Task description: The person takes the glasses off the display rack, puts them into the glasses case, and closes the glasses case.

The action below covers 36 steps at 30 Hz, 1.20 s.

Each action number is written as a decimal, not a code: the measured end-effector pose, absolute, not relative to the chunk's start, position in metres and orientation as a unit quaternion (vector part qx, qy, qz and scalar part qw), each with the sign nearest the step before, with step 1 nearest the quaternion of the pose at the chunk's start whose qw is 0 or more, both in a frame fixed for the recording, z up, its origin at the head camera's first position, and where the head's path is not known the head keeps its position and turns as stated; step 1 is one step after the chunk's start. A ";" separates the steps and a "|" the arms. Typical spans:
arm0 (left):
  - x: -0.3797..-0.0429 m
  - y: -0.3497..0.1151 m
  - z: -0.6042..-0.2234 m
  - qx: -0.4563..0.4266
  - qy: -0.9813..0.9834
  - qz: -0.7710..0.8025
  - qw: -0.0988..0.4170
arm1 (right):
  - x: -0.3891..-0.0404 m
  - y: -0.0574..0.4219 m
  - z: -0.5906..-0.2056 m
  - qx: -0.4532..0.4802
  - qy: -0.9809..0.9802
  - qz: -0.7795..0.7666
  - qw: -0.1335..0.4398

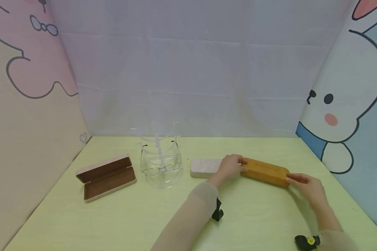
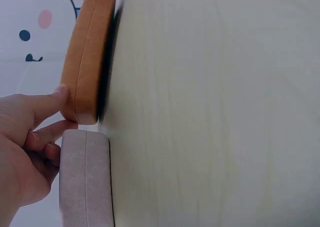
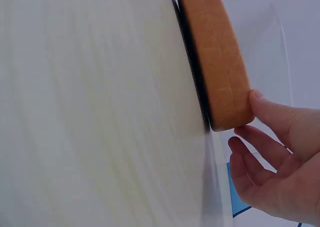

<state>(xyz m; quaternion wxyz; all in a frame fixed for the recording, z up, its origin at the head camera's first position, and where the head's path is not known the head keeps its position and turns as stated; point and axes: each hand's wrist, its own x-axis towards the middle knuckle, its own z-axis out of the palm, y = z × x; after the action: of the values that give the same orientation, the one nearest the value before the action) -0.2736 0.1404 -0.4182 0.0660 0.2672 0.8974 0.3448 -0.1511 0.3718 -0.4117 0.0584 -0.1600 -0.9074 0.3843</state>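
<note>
A tan-orange glasses case [image 1: 265, 171], lid down, lies at a slant between my two hands. My left hand [image 1: 230, 166] pinches its left end between thumb and fingers; the left wrist view shows the thumb on top of the case [image 2: 86, 62]. At the opposite end, my right hand [image 1: 309, 190] holds the corner with thumb and forefinger. A dark shadow runs under the case [image 3: 217, 57] in the right wrist view; whether it touches the table I cannot tell. Just left of it lies a closed pale glasses case [image 1: 204, 167], partly hidden behind my left hand.
A clear tiered glasses stand [image 1: 158, 153] rises left of centre, with thin-framed glasses [image 1: 161, 169] on its lower tier. Further left, a pale case with brown lining [image 1: 108, 179] stands with its lid up. A white sheet [image 1: 188, 69] closes off the back of the table [image 1: 113, 223].
</note>
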 end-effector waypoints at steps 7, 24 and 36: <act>-0.267 0.146 -0.415 0.259 0.930 0.259 0.040 | -0.154 0.372 -0.413 -0.154 -0.918 0.361 0.054; -0.255 0.136 -0.410 0.325 0.916 0.216 0.092 | -0.157 0.354 -0.401 -0.181 -0.944 0.274 0.017; -0.249 0.100 -0.408 0.300 0.891 0.328 0.091 | -0.159 0.318 -0.394 -0.105 -0.956 0.260 0.091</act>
<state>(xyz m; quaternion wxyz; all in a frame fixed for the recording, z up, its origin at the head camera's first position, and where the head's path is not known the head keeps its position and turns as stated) -0.2491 0.0996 -0.4077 0.0908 0.3001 0.8913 0.3275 -0.1590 0.3176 -0.3944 0.0910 -0.1051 -0.9556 0.2596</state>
